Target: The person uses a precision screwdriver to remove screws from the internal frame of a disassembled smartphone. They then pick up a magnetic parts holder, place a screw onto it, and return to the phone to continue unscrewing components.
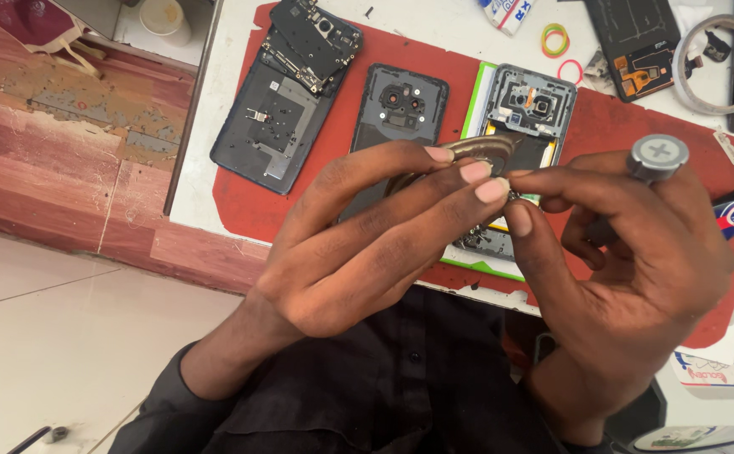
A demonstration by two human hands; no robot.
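My left hand (367,244) holds a small brownish metal phone part (476,150) raised above the red work mat (241,206), fingertips pinching its edge. My right hand (628,252) meets it from the right, thumb and forefinger pinched on a tiny piece at the part's edge, too small to identify. The same hand keeps a screwdriver, whose grey cross-marked cap (658,157) sticks up between the fingers. Below the hands lies an opened phone (528,105) with its inner parts exposed.
On the mat lie a dark phone back cover (401,101) and a dismantled dark phone with a loose board (287,92). Rubber bands (555,39), a tape roll (720,63) and another opened device (636,42) sit on the white table behind. Tiled floor lies to the left.
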